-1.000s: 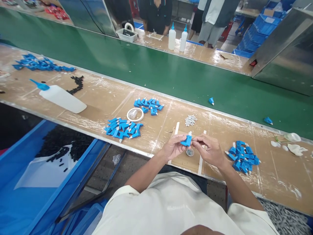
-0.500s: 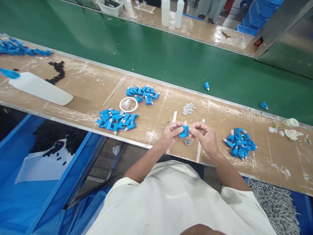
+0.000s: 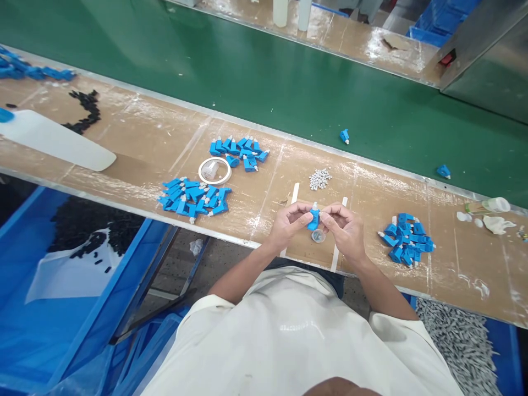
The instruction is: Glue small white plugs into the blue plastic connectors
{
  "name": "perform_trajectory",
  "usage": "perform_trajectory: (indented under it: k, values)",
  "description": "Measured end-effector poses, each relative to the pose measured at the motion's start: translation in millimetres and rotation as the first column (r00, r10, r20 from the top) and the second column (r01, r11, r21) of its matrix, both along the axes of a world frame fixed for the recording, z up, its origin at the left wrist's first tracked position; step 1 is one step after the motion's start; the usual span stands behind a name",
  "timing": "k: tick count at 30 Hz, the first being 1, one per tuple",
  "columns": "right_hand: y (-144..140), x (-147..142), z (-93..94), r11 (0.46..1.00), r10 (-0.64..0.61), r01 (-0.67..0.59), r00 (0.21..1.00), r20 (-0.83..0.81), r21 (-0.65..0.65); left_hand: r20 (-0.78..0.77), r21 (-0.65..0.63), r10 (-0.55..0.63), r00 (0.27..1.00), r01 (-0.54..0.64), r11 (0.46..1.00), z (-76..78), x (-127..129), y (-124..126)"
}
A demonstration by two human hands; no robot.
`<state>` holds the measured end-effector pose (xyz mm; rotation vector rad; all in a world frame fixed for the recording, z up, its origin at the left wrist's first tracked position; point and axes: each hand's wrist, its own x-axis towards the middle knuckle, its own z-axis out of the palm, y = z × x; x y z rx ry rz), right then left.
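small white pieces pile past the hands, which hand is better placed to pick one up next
Right, probably. The left hand pinches the blue connector body, while the right hand only touches its side with its fingertips. The pile of small white pieces lies just beyond both hands.

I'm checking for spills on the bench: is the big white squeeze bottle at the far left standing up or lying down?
Lying down. The white squeeze bottle rests on its side along the brown bench top, with its blue nozzle end at the picture's left edge.

We find no text that we can read; only a faint printed line runs across the back of the person's white shirt (image 3: 297, 328), too blurred to make out
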<state>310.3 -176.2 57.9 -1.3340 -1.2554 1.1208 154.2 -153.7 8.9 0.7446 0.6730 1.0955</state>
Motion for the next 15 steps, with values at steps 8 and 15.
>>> perform_trajectory:
  k: [8, 15]
  values:
    - [0.8, 2.2, -3.8, 1.000, -0.023, 0.023, 0.999, 0.036, 0.009, -0.121, 0.140, 0.124, 0.985, -0.106, 0.984, 6.7, 0.7, 0.7]
    - [4.7, 6.7, -1.4, 0.987, -0.004, -0.019, 0.989, -0.145, -0.158, -0.077, 0.077, 0.042, 0.996, -0.036, 0.996, 10.5, -3.2, 3.6]
